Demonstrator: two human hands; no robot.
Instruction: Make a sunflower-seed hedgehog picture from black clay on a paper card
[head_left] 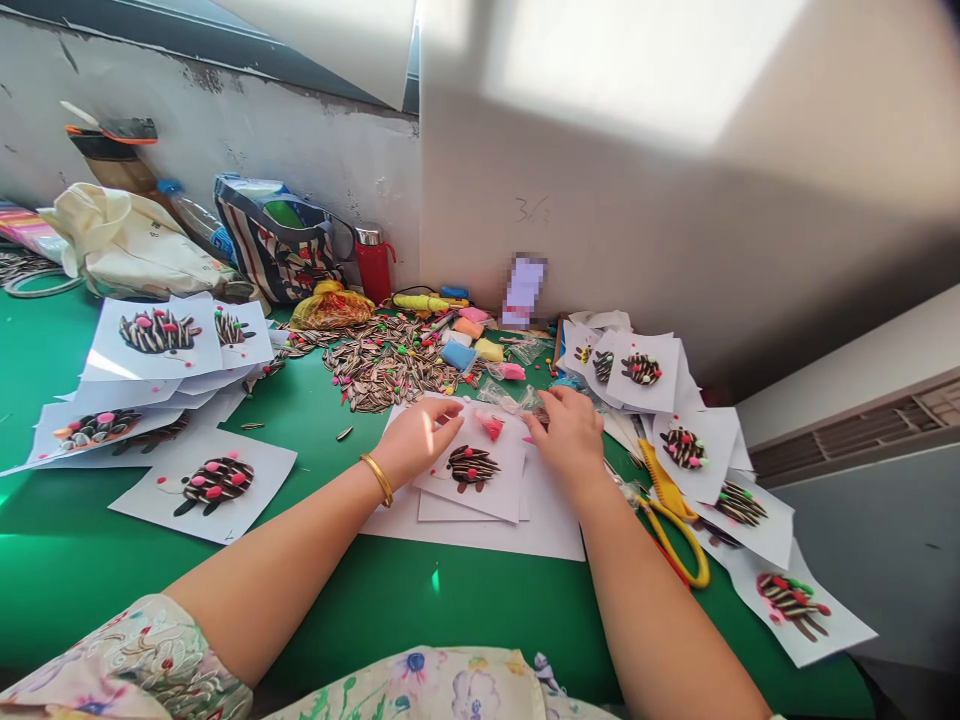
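Observation:
A white card (499, 490) bears a dark hedgehog figure of striped seeds (471, 465) with red dots. My left hand (421, 436) rests at the card's left edge, fingers apart and nothing visible in them. On the other side, my right hand (566, 436) is bent over small things at the card's upper right; a bit of pink shows at its fingertips, too small to name. Between the hands, a red-pink lump in clear wrap (490, 426) lies on the card's top. Larger white paper (555, 520) is underneath.
Striped seeds (382, 365) are heaped behind the hands, beside coloured clay blocks (458, 355). Finished-looking hedgehog cards lie at left (262, 460) and right (832, 610). Yellow-handled scissors (701, 570) are by my right forearm. A red flask (374, 268) and bags (262, 250) stand behind.

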